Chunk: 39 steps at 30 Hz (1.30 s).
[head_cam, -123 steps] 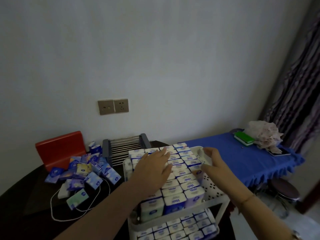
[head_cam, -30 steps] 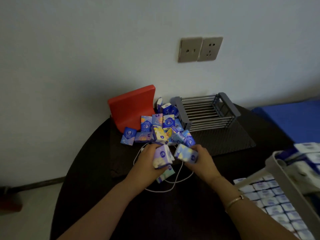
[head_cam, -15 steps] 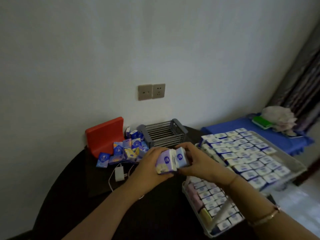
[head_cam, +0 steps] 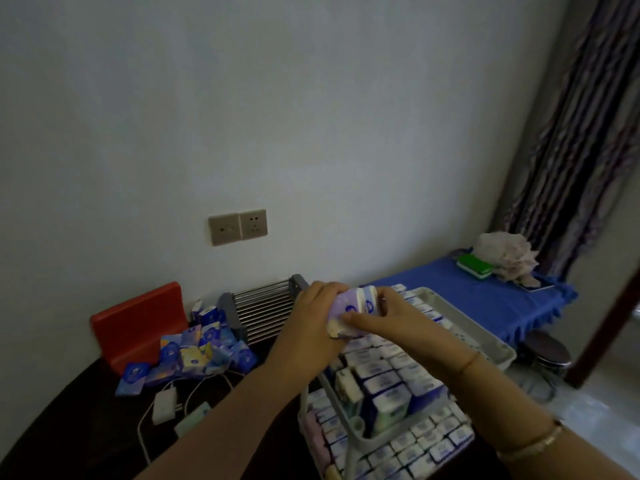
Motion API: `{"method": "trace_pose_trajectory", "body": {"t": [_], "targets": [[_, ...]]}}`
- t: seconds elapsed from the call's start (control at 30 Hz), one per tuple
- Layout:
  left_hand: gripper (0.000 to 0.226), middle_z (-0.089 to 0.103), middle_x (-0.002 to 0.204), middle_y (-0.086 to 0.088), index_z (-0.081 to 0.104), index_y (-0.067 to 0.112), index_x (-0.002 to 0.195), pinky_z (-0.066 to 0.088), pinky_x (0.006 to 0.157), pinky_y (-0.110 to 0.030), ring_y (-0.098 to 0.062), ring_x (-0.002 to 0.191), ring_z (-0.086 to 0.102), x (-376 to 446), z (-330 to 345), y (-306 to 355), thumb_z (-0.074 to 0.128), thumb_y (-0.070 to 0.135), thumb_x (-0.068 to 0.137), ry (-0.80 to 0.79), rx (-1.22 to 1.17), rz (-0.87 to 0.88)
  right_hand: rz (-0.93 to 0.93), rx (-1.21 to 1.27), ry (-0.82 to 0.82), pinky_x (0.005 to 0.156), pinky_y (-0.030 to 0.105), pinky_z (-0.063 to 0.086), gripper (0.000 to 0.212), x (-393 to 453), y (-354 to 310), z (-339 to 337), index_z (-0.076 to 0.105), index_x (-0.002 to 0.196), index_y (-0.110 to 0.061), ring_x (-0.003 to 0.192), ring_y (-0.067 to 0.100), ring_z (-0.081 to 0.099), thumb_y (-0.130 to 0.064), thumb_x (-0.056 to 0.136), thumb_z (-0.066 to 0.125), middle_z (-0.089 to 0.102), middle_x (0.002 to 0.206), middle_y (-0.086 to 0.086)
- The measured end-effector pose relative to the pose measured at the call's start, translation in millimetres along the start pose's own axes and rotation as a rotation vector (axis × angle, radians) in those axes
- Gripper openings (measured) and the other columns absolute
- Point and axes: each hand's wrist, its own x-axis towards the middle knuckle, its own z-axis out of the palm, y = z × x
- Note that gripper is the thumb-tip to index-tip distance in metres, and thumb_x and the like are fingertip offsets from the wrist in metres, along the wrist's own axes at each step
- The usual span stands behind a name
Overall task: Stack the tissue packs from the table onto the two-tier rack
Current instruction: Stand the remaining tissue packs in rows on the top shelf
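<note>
Both hands, left (head_cam: 311, 313) and right (head_cam: 388, 322), clasped around a few packs (head_cam: 360, 304), held just above the rack (head_cam: 485, 336) top tier. Directly beneath the grip: rows of stacked packs. Left of it: wire basket (head_cam: 263, 315), loose pile (head_cam: 197, 351) on the table (head_cam: 86, 420), red board (head_cam: 138, 323), charger (head_cam: 164, 407).
</note>
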Motion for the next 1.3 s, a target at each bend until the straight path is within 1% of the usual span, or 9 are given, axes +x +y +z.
{"method": "trace_pose_trajectory", "body": {"t": [0.1, 0.23, 0.37, 0.5, 0.73, 0.97, 1.1, 1.2, 1.3], "targets": [[0.055, 0.05, 0.114, 0.002, 0.054, 0.016, 0.12, 0.039, 0.092, -0.025, -0.015, 0.106, 0.048, 29.0, 37.5, 29.6, 0.074, 0.026, 0.069, 0.015, 0.015, 0.045, -0.023, -0.03, 0.056, 0.072, 0.027, 0.055, 0.043, 4.2, 18.4, -47.8, 0.053, 0.104, -0.012, 0.085, 0.016, 0.064, -0.031, 0.075, 0.077, 0.065, 0.097, 0.008], [0.09, 0.031, 0.143, 0.007, 0.029, 0.024, 0.144, 0.032, 0.107, -0.026, -0.01, 0.13, 0.033, 50.4, 80.0, 61.5, 0.08, 0.036, 0.07, -0.117, -0.11, -0.001, -0.03, -0.001, 0.029, 0.07, 0.028, 0.056, 0.02, 5.2, 40.6, -122.9, 0.055, 0.092, -0.014, 0.074, 0.011, 0.066, -0.004, 0.082, 0.068, 0.066, 0.083, -0.001], [0.077, 0.019, 0.157, 0.01, 0.024, 0.029, 0.148, 0.018, 0.116, -0.026, -0.005, 0.143, 0.018, 51.4, 108.6, 63.7, 0.063, 0.05, 0.085, -0.295, -0.054, -0.082, -0.001, -0.179, -0.096, 0.073, 0.026, 0.045, 0.037, -4.7, 60.7, -191.4, 0.047, 0.103, -0.023, 0.087, 0.01, 0.051, -0.009, 0.081, 0.072, 0.049, 0.096, -0.001], [0.074, 0.004, 0.16, 0.011, 0.015, 0.028, 0.152, 0.004, 0.119, -0.034, -0.009, 0.147, 0.002, 47.7, 120.7, 53.6, 0.041, 0.061, 0.091, -0.463, 0.238, -0.112, 0.027, -0.371, -0.26, 0.082, 0.044, 0.05, 0.045, -7.9, 76.9, -222.9, 0.046, 0.116, -0.015, 0.096, 0.031, 0.056, -0.006, 0.079, 0.071, 0.047, 0.114, 0.017], [0.067, -0.003, 0.161, 0.007, 0.004, 0.026, 0.153, -0.005, 0.118, -0.033, -0.01, 0.147, -0.006, 40.2, 128.2, 49.9, 0.021, 0.059, 0.097, -0.537, 0.445, -0.111, -0.141, -0.563, -0.415, 0.097, 0.029, 0.043, 0.059, 1.8, 80.6, -201.3, 0.043, 0.12, -0.039, 0.113, 0.005, 0.046, -0.015, 0.072, 0.069, 0.044, 0.119, -0.011], [0.066, -0.003, 0.161, 0.006, 0.005, 0.027, 0.152, -0.003, 0.119, -0.033, -0.01, 0.147, -0.005, 39.0, 128.4, 48.9, 0.021, 0.058, 0.097, -0.525, 0.46, -0.112, -0.148, -0.563, -0.404, 0.071, 0.006, 0.041, 0.068, 2.9, 90.3, -170.8, 0.03, 0.132, -0.031, 0.098, -0.021, 0.039, -0.005, 0.079, 0.065, 0.038, 0.118, -0.018], [0.066, -0.003, 0.161, 0.006, 0.005, 0.027, 0.153, -0.002, 0.119, -0.033, -0.01, 0.147, -0.005, 38.9, 128.5, 49.9, 0.02, 0.059, 0.096, -0.531, 0.456, -0.117, -0.198, -0.602, -0.365, 0.1, 0.008, 0.025, 0.07, -6.0, 105.8, -169.7, 0.031, 0.138, -0.033, 0.133, -0.006, 0.017, -0.003, 0.082, 0.061, 0.016, 0.147, -0.019], [0.066, -0.003, 0.161, 0.006, 0.005, 0.026, 0.153, -0.002, 0.12, -0.034, -0.01, 0.147, -0.005, 39.2, 127.7, 52.9, 0.021, 0.057, 0.097, -0.538, 0.46, -0.125, -0.154, -0.539, -0.433, 0.106, 0.01, 0.019, 0.071, -14.6, 108.4, -169.2, 0.024, 0.143, -0.035, 0.138, -0.006, -0.001, -0.004, 0.089, 0.057, 0.0, 0.15, -0.019], [0.064, 0.0, 0.161, 0.006, 0.006, 0.026, 0.153, -0.001, 0.119, -0.035, -0.011, 0.147, -0.003, 38.5, 126.6, 56.5, 0.022, 0.055, 0.098, -0.539, 0.457, -0.132, -0.05, -0.431, -0.438, 0.101, 0.01, 0.031, 0.074, -21.1, 106.3, -167.1, 0.017, 0.144, -0.043, 0.137, -0.003, 0.018, -0.011, 0.091, 0.057, 0.007, 0.148, -0.023]]}}
